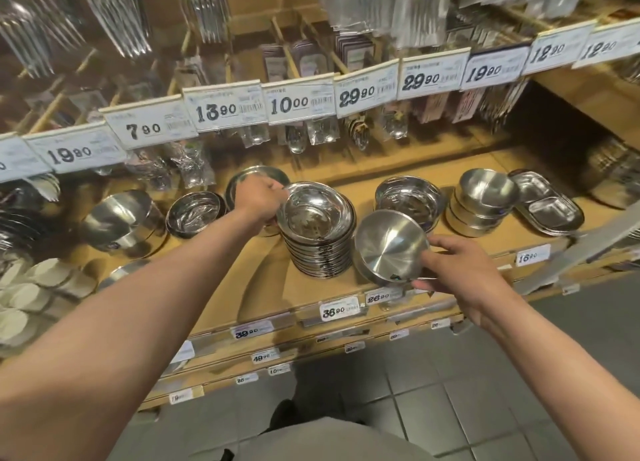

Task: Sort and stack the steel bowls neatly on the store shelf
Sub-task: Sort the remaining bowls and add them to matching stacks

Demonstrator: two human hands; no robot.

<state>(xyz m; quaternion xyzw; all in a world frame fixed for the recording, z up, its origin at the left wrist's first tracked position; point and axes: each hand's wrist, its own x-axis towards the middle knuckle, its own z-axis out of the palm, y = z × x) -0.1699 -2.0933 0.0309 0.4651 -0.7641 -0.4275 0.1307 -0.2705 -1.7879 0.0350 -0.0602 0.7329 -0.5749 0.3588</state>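
A tall stack of wide-rimmed steel bowls stands mid-shelf on the wooden shelf. My left hand grips the left rim of the stack's top bowl. Just right of the stack, my right hand pinches the rim of a brushed steel bowl, tilted so its inside faces me. Behind it sits another short stack of shiny bowls. To the right is a stack of small deep bowls. A shallow bowl lies partly hidden behind my left hand.
Divided steel trays lie at the right end. Left of my arm are a small bowl stack and a tilted large bowl. Price tags and bagged cutlery hang above. White dishes sit far left.
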